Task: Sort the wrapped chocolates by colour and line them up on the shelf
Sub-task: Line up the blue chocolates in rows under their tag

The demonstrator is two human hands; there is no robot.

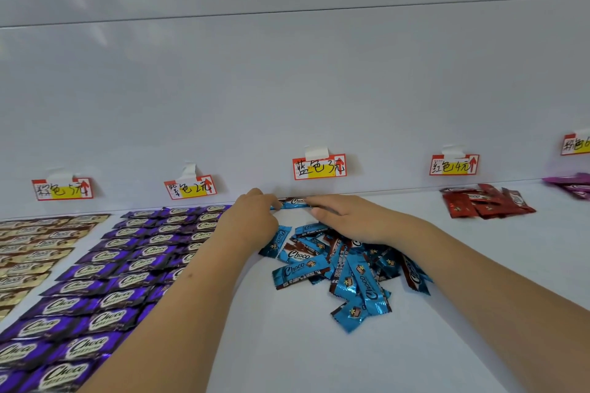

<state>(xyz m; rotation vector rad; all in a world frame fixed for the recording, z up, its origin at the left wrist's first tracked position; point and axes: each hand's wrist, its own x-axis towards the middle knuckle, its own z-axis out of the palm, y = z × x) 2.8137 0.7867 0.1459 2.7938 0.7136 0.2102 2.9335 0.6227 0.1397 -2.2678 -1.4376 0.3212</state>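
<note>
Holding one blue chocolate (292,203) flat against the back wall, at about twelve o'clock from the loose blue pile (344,268), the left hand (252,220) pinched its left end with curled fingers, while the right hand (348,217) lay over its right end; whether it pinched or only pressed could not be told. The purple rows (127,265) lay at nine o'clock, touching the left forearm. A careless sweep of that arm could probably have scattered them. The right wrist rested on the pile and might have dragged pieces toward the red heap (485,202) at two o'clock.
</note>
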